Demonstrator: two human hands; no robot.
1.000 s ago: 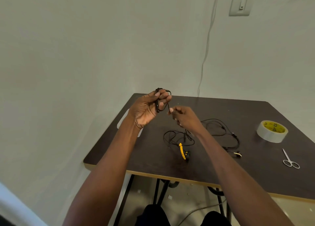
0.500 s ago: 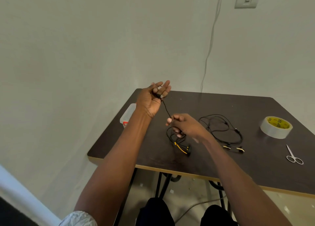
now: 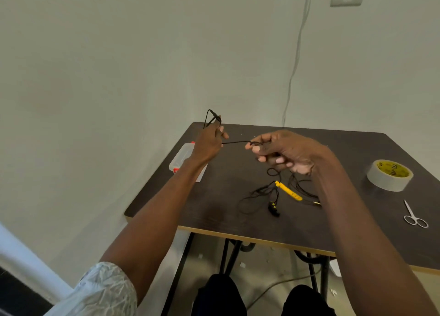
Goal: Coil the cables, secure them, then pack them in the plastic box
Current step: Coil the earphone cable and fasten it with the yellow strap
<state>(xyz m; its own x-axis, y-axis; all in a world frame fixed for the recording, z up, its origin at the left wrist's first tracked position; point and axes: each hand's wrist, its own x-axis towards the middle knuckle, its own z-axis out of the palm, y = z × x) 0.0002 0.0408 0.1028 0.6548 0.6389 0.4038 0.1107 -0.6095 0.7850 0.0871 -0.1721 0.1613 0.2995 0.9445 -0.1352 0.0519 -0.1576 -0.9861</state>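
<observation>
A thin black cable (image 3: 234, 142) runs taut between my two hands above the dark table (image 3: 214, 211). My left hand (image 3: 207, 142) is raised at the table's far left and holds a small loop of the cable that sticks up past its fingers. My right hand (image 3: 283, 152) pinches the same cable a short way to the right. The rest of the cable hangs down to a loose tangle with a yellow piece (image 3: 288, 191) and black earbuds (image 3: 273, 208) on the table. A clear plastic box (image 3: 182, 157) with red latches lies behind my left wrist, partly hidden.
A roll of tape (image 3: 389, 175) with a yellow core sits at the table's right side. Small scissors (image 3: 414, 215) lie nearer the front right edge. The wall stands close behind and left of the table, and a white wire (image 3: 295, 63) hangs down it.
My right hand has risen from the tangle and now pulls the cable level towards the right. My left hand has turned and closed around a loop of cable.
</observation>
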